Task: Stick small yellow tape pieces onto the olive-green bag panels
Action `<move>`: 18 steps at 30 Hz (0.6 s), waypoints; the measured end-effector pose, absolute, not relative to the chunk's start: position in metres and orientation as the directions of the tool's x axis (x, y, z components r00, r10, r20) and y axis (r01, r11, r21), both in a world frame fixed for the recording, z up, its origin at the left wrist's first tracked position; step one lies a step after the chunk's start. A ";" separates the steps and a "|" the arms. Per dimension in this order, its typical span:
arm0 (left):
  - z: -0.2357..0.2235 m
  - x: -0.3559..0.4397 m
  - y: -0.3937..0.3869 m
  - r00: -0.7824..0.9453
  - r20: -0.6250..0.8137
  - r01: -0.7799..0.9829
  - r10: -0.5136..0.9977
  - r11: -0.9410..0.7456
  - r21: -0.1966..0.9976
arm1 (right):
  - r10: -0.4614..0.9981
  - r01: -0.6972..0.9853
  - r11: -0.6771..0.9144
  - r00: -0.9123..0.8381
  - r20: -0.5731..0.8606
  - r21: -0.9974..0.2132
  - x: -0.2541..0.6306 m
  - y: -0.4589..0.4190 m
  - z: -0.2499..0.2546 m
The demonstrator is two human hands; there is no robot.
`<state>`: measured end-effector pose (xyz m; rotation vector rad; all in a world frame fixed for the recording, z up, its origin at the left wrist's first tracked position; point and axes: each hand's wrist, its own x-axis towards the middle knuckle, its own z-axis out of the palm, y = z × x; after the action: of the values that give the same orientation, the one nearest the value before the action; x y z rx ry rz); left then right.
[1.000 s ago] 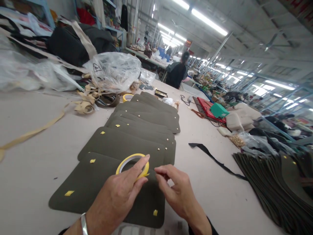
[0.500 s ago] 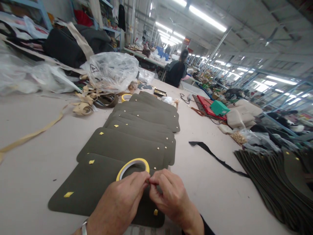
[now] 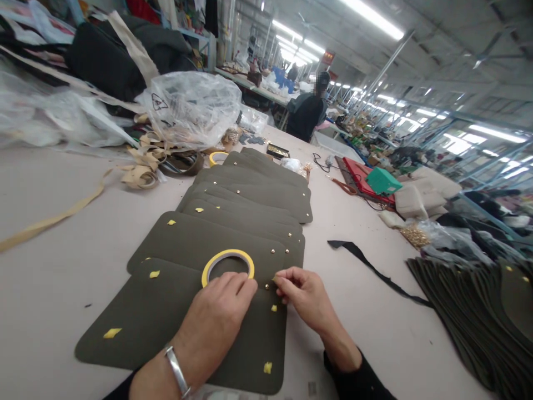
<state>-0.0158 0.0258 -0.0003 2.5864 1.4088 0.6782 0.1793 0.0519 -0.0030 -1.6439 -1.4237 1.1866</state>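
Note:
My left hand [image 3: 214, 316], with a silver bracelet at the wrist, is closed around the near side of a roll of yellow tape [image 3: 229, 254]. Between thumb and forefinger, my right hand [image 3: 306, 297] pinches a small piece of tape [image 3: 275, 279], just right of a metal stud [image 3: 267, 286]. Both hands are over the nearest dark olive panel [image 3: 175, 311], which bears yellow tape bits [image 3: 112, 333] near its corners. More olive panels [image 3: 216, 239] overlap in a row behind it, several with shiny studs.
A second tape roll [image 3: 217, 158] lies by the far panels. Tan strips [image 3: 139, 175] and a clear plastic bag [image 3: 195, 108] are at left. On the right are a black strip [image 3: 375, 272], stacked olive pieces [image 3: 462, 316] and a green box [image 3: 383, 180]. A person [image 3: 308, 114] is farther back.
My hands have parted from being together at the roll. The right one has moved right and slightly up with a tape piece, and another yellow bit now shows on the near panel.

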 end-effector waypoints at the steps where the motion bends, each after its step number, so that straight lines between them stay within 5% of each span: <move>1: -0.003 -0.016 0.029 0.476 0.276 0.791 0.835 -0.543 0.280 | 0.976 0.428 -0.185 -0.027 -0.217 -0.885 0.183 0.055 -0.005; 9: -0.012 -0.016 0.034 0.521 0.095 0.775 0.848 -0.517 0.363 | 0.944 0.585 -0.101 -0.199 -0.262 -0.805 0.180 0.055 0.005; 18: -0.016 -0.018 0.033 0.528 0.126 0.754 0.840 -0.532 0.385 | 0.964 0.853 0.166 -0.246 -0.100 -0.494 0.162 0.051 0.006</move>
<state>-0.0180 0.0326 -0.0157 2.4873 1.3326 0.4312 0.1615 0.0511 0.0061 -1.7613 -2.2047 0.6798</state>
